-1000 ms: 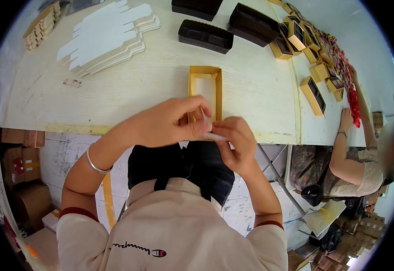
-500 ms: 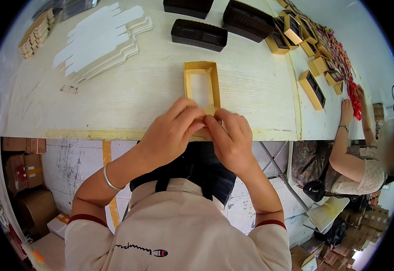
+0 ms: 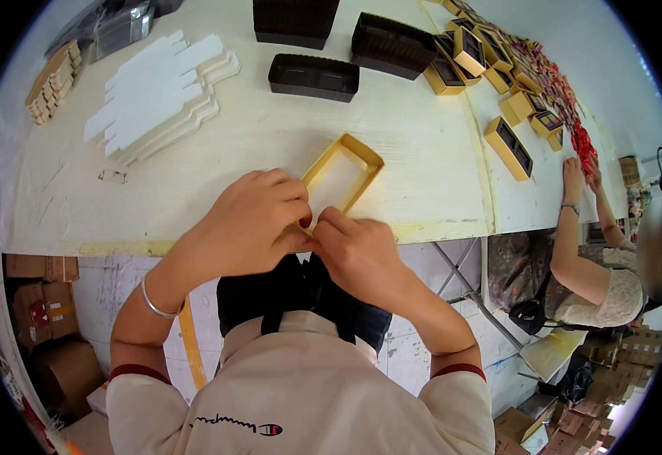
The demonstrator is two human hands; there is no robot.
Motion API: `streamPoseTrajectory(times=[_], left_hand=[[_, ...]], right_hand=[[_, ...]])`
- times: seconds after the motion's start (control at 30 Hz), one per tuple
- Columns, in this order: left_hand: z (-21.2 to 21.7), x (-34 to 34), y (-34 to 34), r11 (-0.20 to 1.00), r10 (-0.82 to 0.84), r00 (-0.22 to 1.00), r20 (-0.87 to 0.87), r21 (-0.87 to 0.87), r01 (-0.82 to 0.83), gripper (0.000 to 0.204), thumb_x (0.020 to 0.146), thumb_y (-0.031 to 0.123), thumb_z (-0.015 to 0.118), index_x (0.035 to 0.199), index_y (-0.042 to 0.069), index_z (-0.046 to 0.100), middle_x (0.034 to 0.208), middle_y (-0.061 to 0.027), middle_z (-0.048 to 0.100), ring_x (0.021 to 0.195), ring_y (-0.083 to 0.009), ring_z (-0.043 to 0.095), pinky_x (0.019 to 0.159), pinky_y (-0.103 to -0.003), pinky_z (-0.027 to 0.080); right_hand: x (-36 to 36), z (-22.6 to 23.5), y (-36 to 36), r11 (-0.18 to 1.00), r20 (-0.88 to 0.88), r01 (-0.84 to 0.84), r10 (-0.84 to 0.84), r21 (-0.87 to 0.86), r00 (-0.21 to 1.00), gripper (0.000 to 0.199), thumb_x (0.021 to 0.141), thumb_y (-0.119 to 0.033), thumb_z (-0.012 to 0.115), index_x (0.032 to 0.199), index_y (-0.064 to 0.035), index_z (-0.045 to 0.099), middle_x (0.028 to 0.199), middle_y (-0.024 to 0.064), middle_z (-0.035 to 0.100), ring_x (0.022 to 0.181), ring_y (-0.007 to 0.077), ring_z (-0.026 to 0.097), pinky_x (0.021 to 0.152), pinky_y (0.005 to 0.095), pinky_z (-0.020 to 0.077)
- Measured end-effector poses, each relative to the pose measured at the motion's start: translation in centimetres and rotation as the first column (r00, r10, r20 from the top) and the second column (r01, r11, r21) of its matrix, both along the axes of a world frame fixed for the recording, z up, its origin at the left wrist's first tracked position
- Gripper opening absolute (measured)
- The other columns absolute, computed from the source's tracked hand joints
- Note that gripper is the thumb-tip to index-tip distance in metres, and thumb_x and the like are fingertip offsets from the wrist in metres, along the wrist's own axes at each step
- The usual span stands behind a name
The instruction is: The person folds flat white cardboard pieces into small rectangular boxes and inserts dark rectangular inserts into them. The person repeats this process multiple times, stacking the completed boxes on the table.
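A gold cardboard box [image 3: 364,154] with a white inside lies open on the table at its front edge, turned at an angle. My left hand [image 3: 259,220] has its fingers curled round the box's near left corner. Beside it, my right hand [image 3: 354,246] pinches the near end, thumbs and fingertips of both hands close together. The near end wall is mostly hidden behind my fingers. Both hands are closed on the box. Beyond it sits a dark brown plastic tray [image 3: 313,78].
Flat white carton blanks [image 3: 153,95] lie stacked at the left, near folded cardboard strips [image 3: 52,83]. Stacked dark trays [image 3: 393,45] stand at the back. Gold boxes with dark inserts [image 3: 509,148] are on the right, where a co-worker's hands [image 3: 574,178] handle red material [image 3: 583,144].
The box has swung from nearly straight to slanting, its far end now to the right. Both hands have shifted left and down with it, still gripping its near end.
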State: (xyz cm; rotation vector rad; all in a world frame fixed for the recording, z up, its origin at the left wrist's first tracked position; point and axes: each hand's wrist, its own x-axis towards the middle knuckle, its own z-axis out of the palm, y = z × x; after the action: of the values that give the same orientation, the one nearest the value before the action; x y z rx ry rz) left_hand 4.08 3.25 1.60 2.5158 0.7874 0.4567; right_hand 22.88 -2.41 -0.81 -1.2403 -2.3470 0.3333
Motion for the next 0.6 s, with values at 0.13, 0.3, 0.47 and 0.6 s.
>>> streamPoseTrajectory(times=[0.13, 0.3, 0.47, 0.6], left_hand=[[0.5, -1.3, -1.5, 0.996, 0.043, 0.998, -0.055, 0.083, -0.039, 0.027, 0.067, 0.029, 0.078, 0.069, 0.008, 0.061, 0.091, -0.0067, 0.055, 0.101, -0.0271, 0.052, 0.091, -0.039, 0.041], [-0.1, -2.8, 0.2, 0.993, -0.09, 0.996, -0.029, 0.073, 0.092, 0.012, 0.068, 0.012, 0.071, 0.068, 0.008, 0.06, 0.095, -0.0073, 0.056, 0.109, -0.0274, 0.051, 0.108, -0.046, 0.031], [1.3, -4.6, 1.3, 0.991, -0.086, 0.996, 0.01, 0.108, 0.085, 0.017, 0.069, 0.015, 0.074, 0.076, 0.008, 0.06, 0.105, -0.0081, 0.056, 0.118, -0.0302, 0.047, 0.114, -0.052, 0.022], [1.0, -6.4, 1.1, 0.992, 0.089, 0.993, 0.083, 0.081, -0.096, 0.038, 0.069, 0.024, 0.079, 0.099, 0.009, 0.061, 0.12, -0.0094, 0.051, 0.123, -0.0332, 0.042, 0.111, -0.049, 0.025]], right_hand=[[1.9, 3.9, 1.1, 0.899, -0.506, -0.184, -0.049, -0.398, 0.861, 0.028, 0.074, -0.004, 0.074, 0.1, -0.0045, 0.064, 0.102, 0.0077, 0.063, 0.06, 0.0134, 0.053, 0.056, 0.025, 0.0446], [4.4, 2.7, 12.2, 0.873, -0.083, 0.154, -0.13, 0.463, 0.988, 0.027, 0.079, -0.004, 0.069, 0.105, -0.0005, 0.064, 0.106, 0.0097, 0.062, 0.083, 0.022, 0.058, 0.071, 0.0334, 0.0469], [2.2, 2.1, 17.0, 0.913, 0.337, -0.001, -0.149, 0.407, 0.93, 0.013, 0.074, -0.009, 0.072, 0.083, -0.0033, 0.065, 0.088, 0.008, 0.061, 0.085, 0.0266, 0.057, 0.075, 0.0366, 0.0442], [1.0, 3.8, 17.8, 0.94, 0.219, 0.08, -0.159, 0.332, 0.963, 0.011, 0.072, -0.009, 0.072, 0.074, -0.0035, 0.063, 0.078, 0.0067, 0.061, 0.083, 0.0269, 0.056, 0.074, 0.0373, 0.0441]])
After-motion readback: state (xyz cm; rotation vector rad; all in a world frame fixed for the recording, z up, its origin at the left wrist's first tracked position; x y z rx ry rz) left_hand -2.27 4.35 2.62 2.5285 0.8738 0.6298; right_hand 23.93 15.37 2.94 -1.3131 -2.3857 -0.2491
